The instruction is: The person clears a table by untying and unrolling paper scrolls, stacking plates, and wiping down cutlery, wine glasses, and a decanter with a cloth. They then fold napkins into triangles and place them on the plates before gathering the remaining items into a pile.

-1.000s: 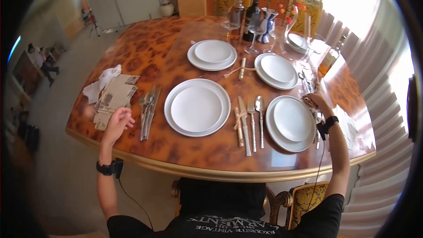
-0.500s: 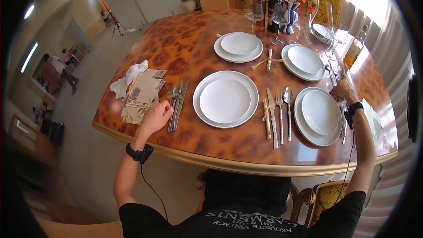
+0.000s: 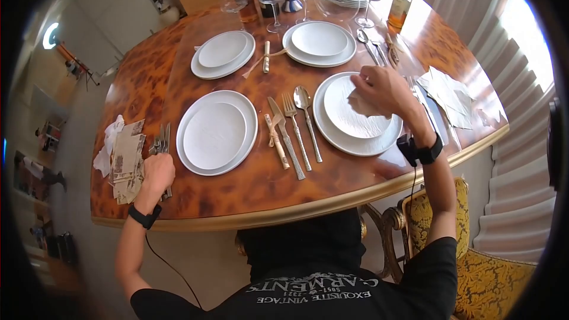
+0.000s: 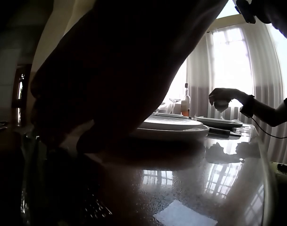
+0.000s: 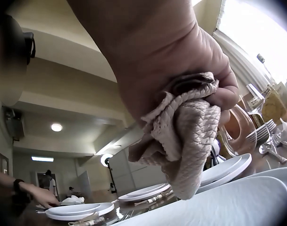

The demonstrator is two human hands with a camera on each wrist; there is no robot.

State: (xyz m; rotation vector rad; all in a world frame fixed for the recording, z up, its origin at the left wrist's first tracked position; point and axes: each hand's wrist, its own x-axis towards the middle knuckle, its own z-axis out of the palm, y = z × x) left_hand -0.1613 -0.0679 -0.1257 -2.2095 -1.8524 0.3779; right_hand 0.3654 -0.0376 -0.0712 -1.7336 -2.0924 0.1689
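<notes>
My right hand (image 3: 385, 92) is raised over the near right plate stack (image 3: 349, 147). It grips a crumpled, beige, woven-textured cloth (image 5: 193, 136), whose folds hang below the fingers in the right wrist view. At the left, my left hand (image 3: 157, 173) lies over the handles of a small bunch of cutlery (image 3: 159, 141), its fingers bent downward. In the left wrist view that hand is a dark silhouette low over the glossy table, and I cannot tell whether its fingers pinch the cutlery.
Printed beige papers (image 3: 127, 157) lie beside the left cutlery. A near left plate stack (image 3: 214, 169) and a knife, fork (image 3: 294, 124) and spoon stand between the hands. Farther back are two more plate stacks, wine glasses (image 3: 271, 0) and bottles. White napkins (image 3: 447, 98) lie at right.
My right hand has come from the right plate's far side to above that plate, carrying the cloth. My left hand has moved onto the left cutlery. The head view has shifted.
</notes>
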